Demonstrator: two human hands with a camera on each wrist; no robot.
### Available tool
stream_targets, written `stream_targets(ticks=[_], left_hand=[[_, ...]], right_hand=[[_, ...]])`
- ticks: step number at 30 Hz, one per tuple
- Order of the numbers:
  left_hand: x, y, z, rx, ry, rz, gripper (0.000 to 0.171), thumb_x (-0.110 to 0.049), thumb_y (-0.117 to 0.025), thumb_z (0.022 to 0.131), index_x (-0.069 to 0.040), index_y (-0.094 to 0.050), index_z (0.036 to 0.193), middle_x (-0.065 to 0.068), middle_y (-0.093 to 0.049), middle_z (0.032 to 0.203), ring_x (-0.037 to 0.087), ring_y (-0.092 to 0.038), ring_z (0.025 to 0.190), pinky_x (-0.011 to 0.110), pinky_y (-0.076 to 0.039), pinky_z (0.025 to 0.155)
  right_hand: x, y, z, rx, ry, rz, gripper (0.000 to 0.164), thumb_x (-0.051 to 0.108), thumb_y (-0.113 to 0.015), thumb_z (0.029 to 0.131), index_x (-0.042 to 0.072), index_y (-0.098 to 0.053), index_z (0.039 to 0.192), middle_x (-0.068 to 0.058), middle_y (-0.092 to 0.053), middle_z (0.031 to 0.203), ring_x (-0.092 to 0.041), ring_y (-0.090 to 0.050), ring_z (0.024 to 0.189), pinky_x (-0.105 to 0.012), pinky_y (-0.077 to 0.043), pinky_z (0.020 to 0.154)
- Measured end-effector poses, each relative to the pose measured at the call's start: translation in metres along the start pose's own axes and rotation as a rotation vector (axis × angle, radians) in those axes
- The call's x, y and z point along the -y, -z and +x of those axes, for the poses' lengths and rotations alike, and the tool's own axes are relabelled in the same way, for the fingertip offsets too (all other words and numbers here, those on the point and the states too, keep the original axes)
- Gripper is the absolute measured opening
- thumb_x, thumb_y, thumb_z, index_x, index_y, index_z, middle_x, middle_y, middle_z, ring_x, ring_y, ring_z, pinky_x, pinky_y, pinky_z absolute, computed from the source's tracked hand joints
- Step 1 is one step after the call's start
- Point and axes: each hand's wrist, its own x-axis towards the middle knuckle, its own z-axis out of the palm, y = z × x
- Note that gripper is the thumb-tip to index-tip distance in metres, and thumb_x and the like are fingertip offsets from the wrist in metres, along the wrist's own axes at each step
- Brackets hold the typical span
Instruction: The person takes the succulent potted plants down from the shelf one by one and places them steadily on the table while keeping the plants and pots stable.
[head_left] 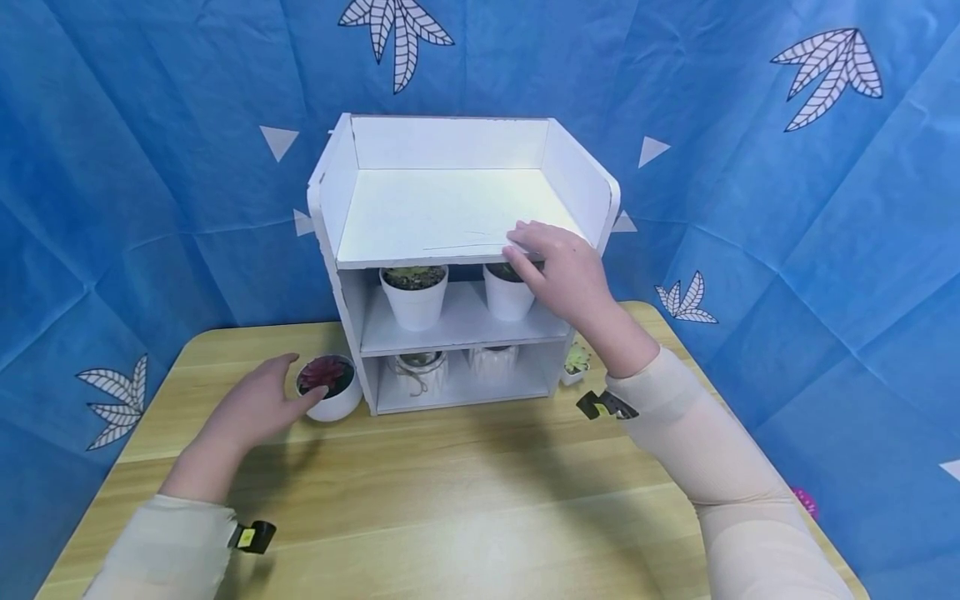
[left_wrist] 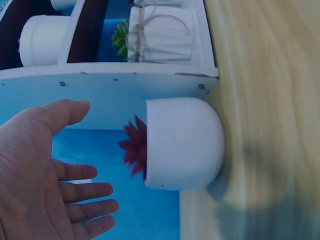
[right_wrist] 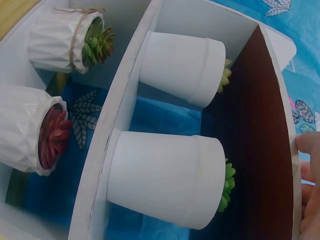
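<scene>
A round white pot with a red succulent (head_left: 333, 407) stands on the table against the left side of a white shelf unit (head_left: 450, 208). Above the pot is my left hand (head_left: 251, 404), thumb and fingers spread apart; in the left wrist view a gap separates its fingertips from the red leaves (left_wrist: 134, 147). My right hand (head_left: 567, 277) lies at the front edge of the top board, fingers extended and holding nothing. Under that board, the middle shelf carries two plain white pots with green plants, a left one (head_left: 416, 300) and a right one (head_left: 508, 296), partly hidden by the right hand.
On the lowest shelf are two ridged white pots, one tied with twine (right_wrist: 62, 42), the other holding a red succulent (right_wrist: 52, 135). A small potted plant (head_left: 576, 364) is to the unit's right. The wooden table (head_left: 450, 492) extends in front; a blue curtain (head_left: 480, 50) hangs behind.
</scene>
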Motion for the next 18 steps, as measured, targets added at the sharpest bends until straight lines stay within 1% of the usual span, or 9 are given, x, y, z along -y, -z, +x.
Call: stream_targets(ticks=[3, 10, 15, 18], left_hand=[[-0.008, 0.005, -0.002, -0.014, -0.010, 0.010, 0.100, -0.068, -0.053, 0.092, 0.013, -0.034, 0.147, 0.040, -0.038, 0.145, 0.058, -0.039, 0.130, 0.068, -0.035, 0.103], [-0.027, 0.014, -0.004, -0.043, -0.027, 0.042, 0.092, -0.064, -0.056, 0.092, 0.011, -0.042, 0.144, 0.037, -0.044, 0.142, 0.054, -0.043, 0.129, 0.067, -0.037, 0.103], [-0.036, 0.021, -0.004, -0.045, -0.031, 0.068, 0.092, -0.068, -0.053, 0.092, 0.008, -0.045, 0.143, 0.035, -0.046, 0.142, 0.053, -0.043, 0.130, 0.067, -0.038, 0.103], [-0.041, 0.025, -0.005, -0.060, -0.046, 0.088, 0.090, -0.067, -0.052, 0.093, 0.008, -0.046, 0.143, 0.035, -0.048, 0.141, 0.053, -0.045, 0.129, 0.067, -0.039, 0.101]], right_hand=[[0.000, 0.000, 0.000, 0.001, -0.001, -0.002, 0.044, 0.043, -0.056, 0.101, 0.015, -0.066, 0.134, -0.003, -0.058, 0.142, -0.021, -0.048, 0.138, -0.044, -0.035, 0.115], [0.000, 0.001, 0.001, -0.003, 0.003, -0.005, 0.045, 0.044, -0.056, 0.101, 0.015, -0.066, 0.134, -0.004, -0.059, 0.142, -0.021, -0.048, 0.138, -0.043, -0.035, 0.115], [0.000, 0.000, 0.001, 0.001, 0.001, -0.004, 0.045, 0.044, -0.056, 0.101, 0.015, -0.066, 0.134, -0.003, -0.059, 0.141, -0.020, -0.048, 0.138, -0.043, -0.034, 0.115], [0.000, 0.000, 0.000, 0.005, -0.002, -0.005, 0.045, 0.044, -0.056, 0.101, 0.015, -0.066, 0.134, -0.003, -0.059, 0.141, -0.020, -0.048, 0.138, -0.043, -0.034, 0.115]])
